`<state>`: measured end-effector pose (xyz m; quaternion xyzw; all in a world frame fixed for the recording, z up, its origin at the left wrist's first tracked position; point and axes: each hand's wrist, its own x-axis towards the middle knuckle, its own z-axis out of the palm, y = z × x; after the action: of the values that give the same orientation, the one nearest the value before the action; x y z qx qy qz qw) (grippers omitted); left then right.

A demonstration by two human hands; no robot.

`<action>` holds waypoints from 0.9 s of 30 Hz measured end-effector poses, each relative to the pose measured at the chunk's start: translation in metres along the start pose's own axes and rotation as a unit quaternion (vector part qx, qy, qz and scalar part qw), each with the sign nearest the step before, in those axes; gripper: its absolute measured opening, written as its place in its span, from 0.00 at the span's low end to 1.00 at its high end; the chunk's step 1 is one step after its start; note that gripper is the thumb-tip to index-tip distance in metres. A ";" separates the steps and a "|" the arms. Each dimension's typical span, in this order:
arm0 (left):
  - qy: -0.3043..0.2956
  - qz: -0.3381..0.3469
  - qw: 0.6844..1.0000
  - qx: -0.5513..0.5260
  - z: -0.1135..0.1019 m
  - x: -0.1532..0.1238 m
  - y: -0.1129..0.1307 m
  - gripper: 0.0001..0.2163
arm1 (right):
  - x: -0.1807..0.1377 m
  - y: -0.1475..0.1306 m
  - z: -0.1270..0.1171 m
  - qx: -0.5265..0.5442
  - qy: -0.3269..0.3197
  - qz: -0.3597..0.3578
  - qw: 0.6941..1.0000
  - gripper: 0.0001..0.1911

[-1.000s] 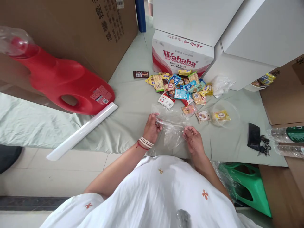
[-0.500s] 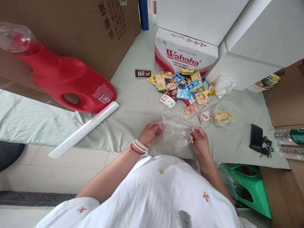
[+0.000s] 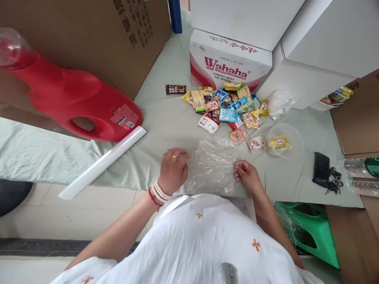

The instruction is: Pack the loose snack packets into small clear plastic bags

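Note:
A clear plastic bag lies spread and crinkled on the cloth-covered table in front of my body. My right hand pinches its right edge between thumb and fingers. At the bag's left edge, my left hand is palm down, fingers bent and apart from the thumb, the fingertips slightly blurred; I see nothing in it. Just beyond the bag is a pile of wrapped snacks. Two small snack packets sit near its far right corner, and a round clear lid holds a yellow-wrapped snack.
A red jug and a white plastic strip occupy the left. A Wahaha carton stands behind the snacks, with a dark snack bar nearby. Keys, a black case and clear bottles are at right.
My left hand has let go of the bag's left side and moved left, turning palm down. The bag now lies flatter and wider on the table. My right hand keeps its pinch.

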<state>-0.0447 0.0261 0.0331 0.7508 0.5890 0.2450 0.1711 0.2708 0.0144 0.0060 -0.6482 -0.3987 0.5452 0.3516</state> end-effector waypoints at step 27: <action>-0.044 -0.025 0.999 -0.020 0.064 0.024 0.023 0.10 | 0.169 -0.114 0.011 -0.558 0.118 -0.139 0.810 0.23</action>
<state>0.0147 0.0459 -0.0026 0.7425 0.5941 0.2195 0.2180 0.2591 0.2159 0.0338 -0.7302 -0.6752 0.0936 0.0464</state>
